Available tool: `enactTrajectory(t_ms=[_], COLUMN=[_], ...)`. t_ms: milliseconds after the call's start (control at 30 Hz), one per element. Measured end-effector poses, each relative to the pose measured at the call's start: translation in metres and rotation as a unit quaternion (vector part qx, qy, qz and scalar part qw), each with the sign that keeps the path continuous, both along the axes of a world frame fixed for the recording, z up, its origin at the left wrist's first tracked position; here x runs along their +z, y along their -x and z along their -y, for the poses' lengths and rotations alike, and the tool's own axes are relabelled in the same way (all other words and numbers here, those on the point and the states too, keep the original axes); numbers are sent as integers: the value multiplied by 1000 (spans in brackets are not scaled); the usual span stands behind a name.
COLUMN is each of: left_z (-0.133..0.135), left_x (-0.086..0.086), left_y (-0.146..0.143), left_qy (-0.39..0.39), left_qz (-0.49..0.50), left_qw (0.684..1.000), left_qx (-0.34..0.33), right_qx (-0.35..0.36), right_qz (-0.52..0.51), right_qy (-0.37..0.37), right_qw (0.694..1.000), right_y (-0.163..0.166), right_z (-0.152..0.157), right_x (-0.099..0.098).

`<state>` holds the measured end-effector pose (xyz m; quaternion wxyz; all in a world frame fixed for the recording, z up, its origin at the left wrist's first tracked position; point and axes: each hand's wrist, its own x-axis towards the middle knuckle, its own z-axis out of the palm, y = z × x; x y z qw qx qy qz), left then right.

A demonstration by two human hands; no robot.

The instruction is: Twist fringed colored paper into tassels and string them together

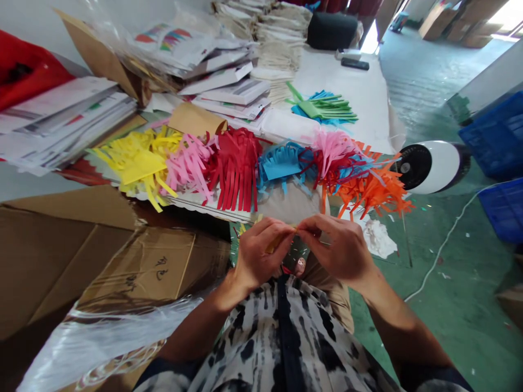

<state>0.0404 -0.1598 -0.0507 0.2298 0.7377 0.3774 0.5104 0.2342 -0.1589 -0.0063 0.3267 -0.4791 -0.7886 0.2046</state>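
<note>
Head view. The left hand (256, 251) and right hand (342, 248) meet fingertip to fingertip above the lap. Both are closed in a pinch on a yellow paper strip (273, 243), which lies just below the near edge of the table (327, 71).

Along that edge, directly beyond the hands, runs a row of cut paper fringes: yellow fringe (137, 158), pink fringe (188, 163), red fringe (237, 166), blue fringe (281, 163) and orange fringe (373, 190). The red and orange strands hang over the edge, close above the knuckles.

A cardboard box (61, 245) with a plastic bag (110, 332) across its front blocks the left side, near the left forearm. Paper stacks (61, 120) crowd the far left of the table.

To the right, the green floor (461, 305) lies open beside the right arm, crossed only by a white cable (445, 239). A fan (429, 166) and blue crates (496, 136) stand well apart from the hands.
</note>
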Motion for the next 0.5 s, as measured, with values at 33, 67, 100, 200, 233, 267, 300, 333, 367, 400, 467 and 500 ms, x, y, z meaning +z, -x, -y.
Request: enactTrajectory(t_ms=[33, 67, 100, 200, 233, 267, 300, 333, 367, 400, 467, 500], left_z=[0, 0, 0, -1, -2, -2, -2, -2, -2, -2, -2, -2], left_x=[0, -1, -1, -1, -1, -1, -1, -1, -1, -1, -1, -1], left_y=[0, 0, 1, 3, 3, 3, 3, 2, 1, 0, -2, -3], left_qy=[16, 32, 46, 62, 61, 59, 55, 53, 54, 59, 82, 94], left_qz=[3, 5, 6, 3, -1, -5, -10, -13, -14, -11, 3, 10], left_qw=[1000, 999, 999, 998, 998, 998, 998, 998, 998, 998, 997, 995], left_qx=[-1, 0, 3, 8, 5, 0, -5, -9, -11, -11, -7, -3], right_qx=[-4, -11, -17, -19, -11, -1, 7, 14, 19, 22, 26, 26], right_qz=[1, -3, -10, -39, -46, -50, -50, -46, -41, -41, -58, -76], right_qy=[-3, -3, 0, 23, 35, 48, 60, 68, 74, 78, 92, 102], right_qw=[1000, 1000, 1000, 999, 998, 998, 997, 997, 996, 996, 994, 992], right_y=[0, -1, -2, -6, -8, -9, -10, -10, -11, -11, -11, -12], right_z=[0, 1, 1, -1, -1, -2, -2, -2, -2, -2, -1, -1], right_x=[0, -1, -2, -5, -7, -8, -8, -9, -9, -9, -9, -9])
